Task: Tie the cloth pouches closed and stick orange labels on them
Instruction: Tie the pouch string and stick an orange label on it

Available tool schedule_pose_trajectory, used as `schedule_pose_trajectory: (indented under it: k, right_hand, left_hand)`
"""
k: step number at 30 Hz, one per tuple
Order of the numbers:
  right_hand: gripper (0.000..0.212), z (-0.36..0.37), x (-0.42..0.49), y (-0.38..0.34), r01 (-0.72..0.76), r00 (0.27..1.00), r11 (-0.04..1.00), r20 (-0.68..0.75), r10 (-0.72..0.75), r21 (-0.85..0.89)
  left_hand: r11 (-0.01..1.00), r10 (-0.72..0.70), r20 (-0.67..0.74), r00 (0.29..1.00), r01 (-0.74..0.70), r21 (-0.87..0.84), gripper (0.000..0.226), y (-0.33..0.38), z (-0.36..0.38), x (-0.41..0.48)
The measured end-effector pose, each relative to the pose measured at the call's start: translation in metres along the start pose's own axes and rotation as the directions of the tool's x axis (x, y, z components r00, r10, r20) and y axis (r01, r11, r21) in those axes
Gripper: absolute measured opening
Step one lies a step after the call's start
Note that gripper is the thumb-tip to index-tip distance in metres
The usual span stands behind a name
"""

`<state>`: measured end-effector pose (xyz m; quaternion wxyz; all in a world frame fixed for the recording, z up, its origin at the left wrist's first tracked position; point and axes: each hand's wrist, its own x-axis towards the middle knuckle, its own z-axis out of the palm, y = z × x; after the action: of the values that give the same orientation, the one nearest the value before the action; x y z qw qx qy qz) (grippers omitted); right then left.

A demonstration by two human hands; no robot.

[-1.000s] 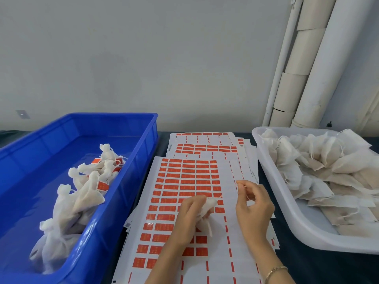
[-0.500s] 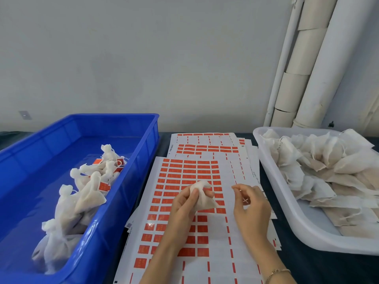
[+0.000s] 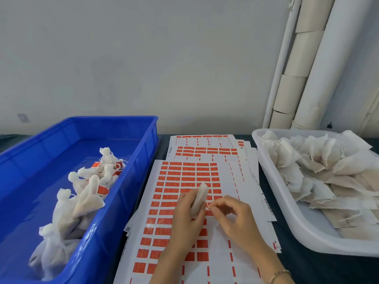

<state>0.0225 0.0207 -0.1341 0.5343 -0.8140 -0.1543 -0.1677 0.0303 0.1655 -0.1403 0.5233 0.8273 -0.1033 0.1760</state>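
Observation:
My left hand [image 3: 185, 217] grips a small white cloth pouch [image 3: 200, 196], held upright above the sheet of orange labels [image 3: 180, 181]. My right hand [image 3: 233, 219] is just to its right, fingertips pinching the pouch's thin drawstring [image 3: 208, 206] close to the pouch. Several tied pouches with orange labels [image 3: 82, 193] lie in the blue bin [image 3: 127, 193] on the left. Untied pouches [image 3: 320, 171] fill the white tray [image 3: 287, 214] on the right.
More label sheets [image 3: 205, 148] are stacked behind the top sheet on the dark table. White pipes [image 3: 303, 64] stand against the wall at the back right. The bin and tray flank the sheets closely on both sides.
My left hand has turned the pouch more upright and drawn it slightly right. My right hand has moved left and down to the pouch's string.

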Motion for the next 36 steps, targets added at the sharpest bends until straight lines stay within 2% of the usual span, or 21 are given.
schedule_pose_trajectory:
  k: [3,6,11,17,20,23,25,28,33,36]
  right_hand:
    - [0.016,0.003,-0.002,-0.002,-0.016,0.998,0.999,0.061,0.014,0.034]
    - [0.015,0.005,-0.002,-0.004,-0.035,0.998,0.997,0.061,0.031,0.067]
    - [0.013,0.002,-0.001,-0.008,-0.08,0.997,0.983,0.014,0.079,0.164]
    - [0.008,0.0,-0.001,-0.01,-0.141,0.989,0.948,0.002,0.147,0.287]
    - [0.013,0.001,-0.001,-0.013,-0.148,0.988,0.936,0.011,0.153,0.318]
    - [0.011,0.001,0.0,-0.009,-0.177,0.977,0.926,-0.056,0.207,0.332]
    - [0.013,0.003,0.001,-0.004,-0.195,0.968,0.948,-0.107,0.228,0.253]
    - [0.024,0.009,0.001,-0.002,-0.244,0.964,0.952,-0.061,0.259,0.183]
    - [0.016,0.008,0.002,-0.005,-0.232,0.969,0.953,-0.039,0.244,0.193]
    - [0.018,0.006,0.001,-0.008,-0.249,0.961,0.938,-0.057,0.27,0.241]
  left_hand:
    - [0.997,0.075,0.015,0.997,-0.075,0.026,0.051,-0.001,0.0,0.001]
    - [0.992,0.122,0.004,0.993,-0.122,0.031,0.046,-0.002,0.001,0.001]
    - [0.994,0.061,-0.003,0.998,-0.061,-0.089,0.025,0.002,0.0,0.001]
    - [0.998,0.028,0.03,0.999,-0.027,-0.051,0.032,-0.003,0.003,0.001]
    - [0.993,0.027,0.011,1.0,-0.026,-0.114,0.026,-0.003,0.003,0.001]
    - [0.969,-0.06,0.002,0.998,0.058,-0.242,0.028,0.003,0.001,0.002]
    - [0.938,-0.148,0.043,0.988,0.155,-0.31,0.026,0.006,0.0,0.002]
    - [0.885,-0.249,0.122,0.961,0.276,-0.375,0.016,0.008,-0.002,0.0]
    - [0.893,-0.128,0.177,0.976,0.191,-0.408,0.027,0.013,-0.003,0.002]
    - [0.89,-0.105,0.174,0.979,0.171,-0.423,0.026,0.011,-0.002,0.003]
